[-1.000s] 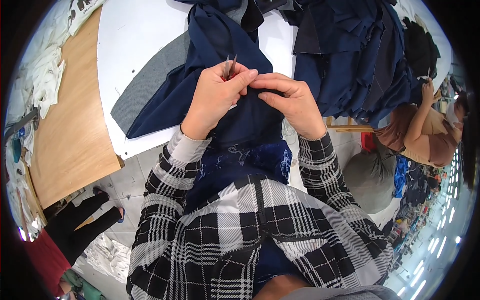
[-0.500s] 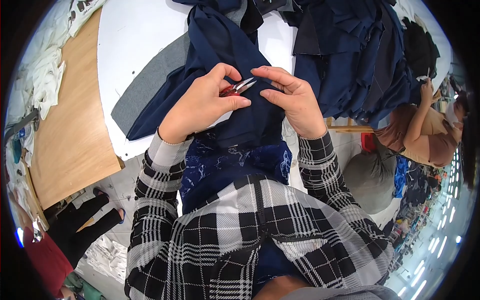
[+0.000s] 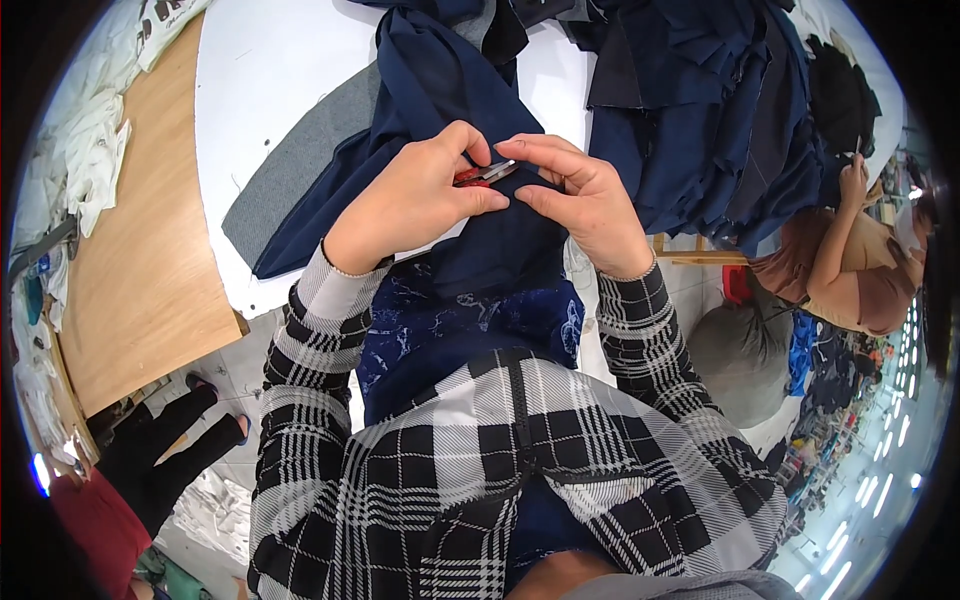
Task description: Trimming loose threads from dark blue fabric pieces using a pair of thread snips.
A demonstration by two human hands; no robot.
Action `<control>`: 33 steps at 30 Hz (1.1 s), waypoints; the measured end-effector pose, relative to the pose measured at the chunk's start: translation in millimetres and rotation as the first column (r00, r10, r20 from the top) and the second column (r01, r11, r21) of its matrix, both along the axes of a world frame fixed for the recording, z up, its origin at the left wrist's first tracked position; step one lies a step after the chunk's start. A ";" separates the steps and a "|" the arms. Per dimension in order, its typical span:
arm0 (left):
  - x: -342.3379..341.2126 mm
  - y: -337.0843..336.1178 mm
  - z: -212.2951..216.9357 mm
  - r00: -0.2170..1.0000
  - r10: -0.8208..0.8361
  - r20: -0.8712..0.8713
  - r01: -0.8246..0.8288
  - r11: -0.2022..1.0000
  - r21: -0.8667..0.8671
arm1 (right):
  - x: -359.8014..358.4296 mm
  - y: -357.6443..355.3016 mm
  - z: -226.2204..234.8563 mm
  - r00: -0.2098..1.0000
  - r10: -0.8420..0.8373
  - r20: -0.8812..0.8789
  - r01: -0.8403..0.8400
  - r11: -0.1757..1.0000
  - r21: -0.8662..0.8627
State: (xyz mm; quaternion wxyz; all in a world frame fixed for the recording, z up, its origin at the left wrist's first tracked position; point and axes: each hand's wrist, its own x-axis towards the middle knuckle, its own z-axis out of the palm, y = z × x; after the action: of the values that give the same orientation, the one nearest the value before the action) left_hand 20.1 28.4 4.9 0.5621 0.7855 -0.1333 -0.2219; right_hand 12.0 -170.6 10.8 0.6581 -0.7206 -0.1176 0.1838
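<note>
A small pair of red-handled thread snips (image 3: pixel 483 177) lies in my left hand (image 3: pixel 410 200), whose fingers are closed around it. The metal blades point right, toward my other hand. My right hand (image 3: pixel 590 200) is curved beside the blade tips, its thumb and forefinger apart; I make out nothing between them, though its inner fingers are partly hidden. Below both hands a navy fabric piece (image 3: pixel 440 80) runs from the table down onto my lap. A grey fabric panel (image 3: pixel 290 170) lies flat beside it on the left.
The white tabletop (image 3: pixel 240 60) adjoins a wooden board (image 3: pixel 150 230) at left. A large pile of navy fabric (image 3: pixel 690 120) hangs over the table's right side. At far right a person (image 3: pixel 850 250) handles dark cloth; another person in dark trousers (image 3: pixel 170 450) stands at lower left.
My two hands have come slightly closer together, the left one shifting right with the snips. The blades now reach nearer my right fingertips and look more closed.
</note>
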 end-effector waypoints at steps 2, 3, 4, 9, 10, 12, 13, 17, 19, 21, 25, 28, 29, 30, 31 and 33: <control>-0.7 -0.7 0.3 1.000 0.008 -0.002 -0.008 0.999 -0.032 | -0.1 -0.4 0.3 1.000 -0.002 0.002 0.002 1.000 0.001; -1.2 -0.5 -1.2 1.000 0.009 -0.002 -0.009 0.999 -0.033 | 0.1 -0.6 0.9 1.000 0.003 0.005 -0.003 1.000 -0.011; -2.0 0.1 -4.0 1.000 0.021 0.011 -0.021 0.999 -0.049 | 0.3 -0.9 1.3 1.000 0.009 0.007 -0.009 1.000 -0.023; -8.3 4.2 -1.5 0.979 0.150 -0.138 -0.171 0.973 -0.153 | -0.3 -0.5 -0.3 0.997 -0.056 0.052 0.053 0.996 0.065; -10.6 4.1 -1.9 0.949 0.234 -0.209 -0.284 0.925 -0.253 | -0.9 0.9 -0.5 0.991 -0.110 0.078 0.100 0.988 0.119; -15.6 -0.9 -6.5 0.896 0.322 -0.304 -0.428 0.808 -0.405 | -1.1 0.2 -0.2 0.991 -0.102 0.083 0.091 0.988 0.125; -16.4 -6.6 -9.3 0.886 0.297 -0.357 -0.435 0.798 -0.417 | -1.3 0.2 0.1 0.992 -0.093 0.088 0.081 0.988 0.131; -13.4 -15.6 -18.8 0.862 0.188 -0.470 -0.412 0.799 -0.437 | -1.9 -1.0 0.7 0.993 -0.079 0.092 0.064 0.985 0.158; -13.0 -18.9 -17.9 0.858 0.207 -0.470 -0.441 0.766 -0.468 | -1.7 -3.9 -4.4 0.994 -0.110 0.016 0.109 0.991 0.076; -14.3 -20.0 -17.7 0.877 0.212 -0.430 -0.419 0.774 -0.474 | -0.4 -5.2 -5.1 0.986 -0.150 -0.079 0.157 0.983 0.098; -16.1 -23.6 -17.7 0.888 0.217 -0.406 -0.409 0.776 -0.480 | -0.3 -3.8 -5.4 0.956 -0.235 -0.178 0.274 0.930 0.244; -17.0 -25.5 -15.7 0.895 0.244 -0.373 -0.407 0.791 -0.457 | 0.4 -5.0 -9.7 0.959 -0.237 -0.155 0.274 0.917 0.290; -17.0 -26.2 -16.3 0.896 0.244 -0.372 -0.406 0.792 -0.457 | 0.2 -4.4 -8.8 0.959 -0.238 -0.154 0.274 0.916 0.291; -17.0 -27.2 -17.5 0.906 0.269 -0.328 -0.399 0.801 -0.445 | -0.8 -3.4 -7.2 0.959 -0.262 -0.107 0.280 0.931 0.233; -17.0 -28.0 -17.9 0.913 0.292 -0.283 -0.394 0.810 -0.434 | -1.5 -2.3 -6.4 0.958 -0.282 -0.058 0.288 0.942 0.173; -19.2 -28.7 -14.2 0.922 0.263 -0.285 -0.368 0.825 -0.430 | -2.4 -0.7 -9.0 0.955 -0.296 -0.036 0.297 0.934 0.197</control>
State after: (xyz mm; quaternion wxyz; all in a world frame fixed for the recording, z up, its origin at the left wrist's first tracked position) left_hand 0.8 -0.3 -9.3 0.7772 0.6062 0.0100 -0.1684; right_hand 9.6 -171.4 1.8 0.7478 -0.6596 -0.0238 0.0718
